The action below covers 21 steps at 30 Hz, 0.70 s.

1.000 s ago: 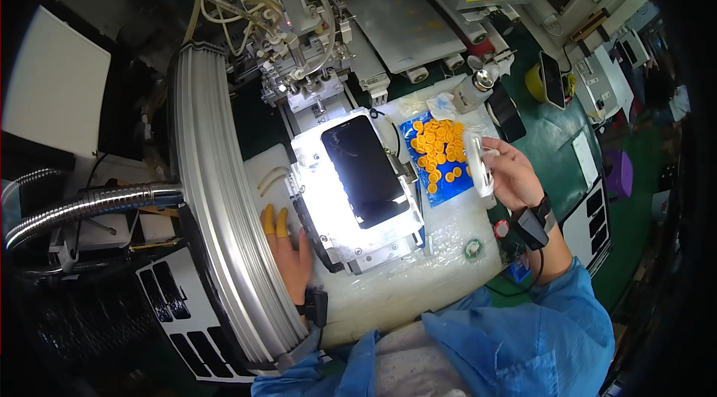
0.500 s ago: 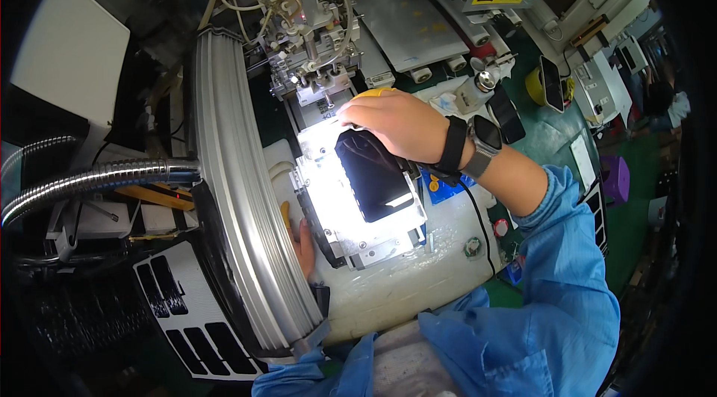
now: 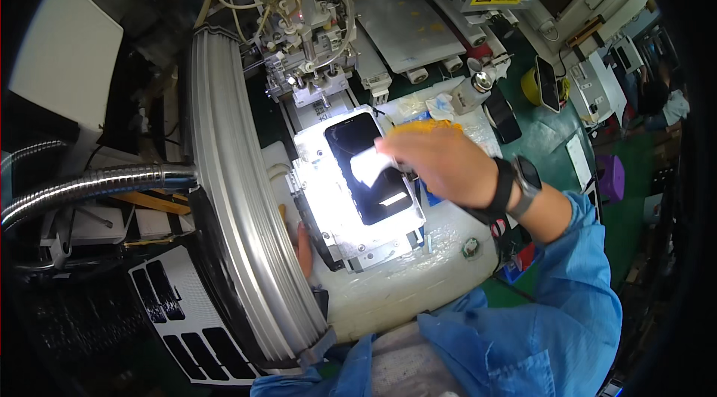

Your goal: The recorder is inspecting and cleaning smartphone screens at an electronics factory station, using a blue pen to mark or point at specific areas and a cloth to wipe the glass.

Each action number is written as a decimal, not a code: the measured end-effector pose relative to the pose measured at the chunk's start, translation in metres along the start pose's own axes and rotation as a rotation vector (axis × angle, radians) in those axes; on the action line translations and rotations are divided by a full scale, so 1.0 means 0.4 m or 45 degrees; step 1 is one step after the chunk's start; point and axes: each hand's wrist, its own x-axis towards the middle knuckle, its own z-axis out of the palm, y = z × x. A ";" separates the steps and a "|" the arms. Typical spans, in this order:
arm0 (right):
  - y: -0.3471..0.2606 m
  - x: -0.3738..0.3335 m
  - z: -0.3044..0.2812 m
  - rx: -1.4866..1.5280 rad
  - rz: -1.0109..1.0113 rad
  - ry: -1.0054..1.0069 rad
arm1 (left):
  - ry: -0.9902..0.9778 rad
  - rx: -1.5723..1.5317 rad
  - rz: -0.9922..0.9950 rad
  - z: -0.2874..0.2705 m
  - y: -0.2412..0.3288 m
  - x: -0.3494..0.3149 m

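Note:
A black phone-sized glass panel [image 3: 352,133] lies on a brightly lit white fixture plate [image 3: 321,173] on the bench. Over its right side is my right hand [image 3: 448,165], fingers pinched on a small white wipe [image 3: 371,167] that overlaps the middle of the glass. The wipe is blurred, and I cannot tell whether it touches the panel. Something yellow [image 3: 429,126] shows along the far edge of that hand. My left hand [image 3: 303,249] is mostly hidden behind the ribbed metal housing [image 3: 239,195]; only part of a finger shows beside the fixture's left side.
Beyond the fixture stands a machine head with tubes [image 3: 310,61]. A flat metal plate [image 3: 411,27] lies to its right. A metal-topped bottle [image 3: 472,91], a dark phone [image 3: 502,117] and a yellow holder with a phone [image 3: 532,87] stand at right. A flexible metal conduit [image 3: 97,182] crosses the left.
My right hand has moved right and nearer from the panel's far end, uncovering that end. The white wipe now shows at its fingertips. My left hand has barely moved.

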 end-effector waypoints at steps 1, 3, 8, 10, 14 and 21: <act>0.034 0.034 -0.003 -0.089 -0.059 0.040 | 0.001 -0.009 0.010 -0.001 -0.003 0.004; 0.095 0.083 0.024 -0.087 -0.084 0.092 | -0.149 0.010 0.022 -0.011 -0.016 0.013; 0.122 0.139 0.061 -0.141 -0.126 0.041 | -0.160 -0.006 0.020 -0.001 -0.012 0.017; 0.115 0.147 0.069 -0.240 -0.142 0.039 | -0.161 -0.001 0.006 -0.008 -0.012 0.017; 0.102 0.128 0.075 -0.248 -0.145 0.034 | -0.143 -0.017 0.024 -0.014 -0.010 0.021; 0.065 0.071 0.071 -0.270 -0.085 -0.038 | -0.087 0.068 0.066 -0.002 -0.007 0.019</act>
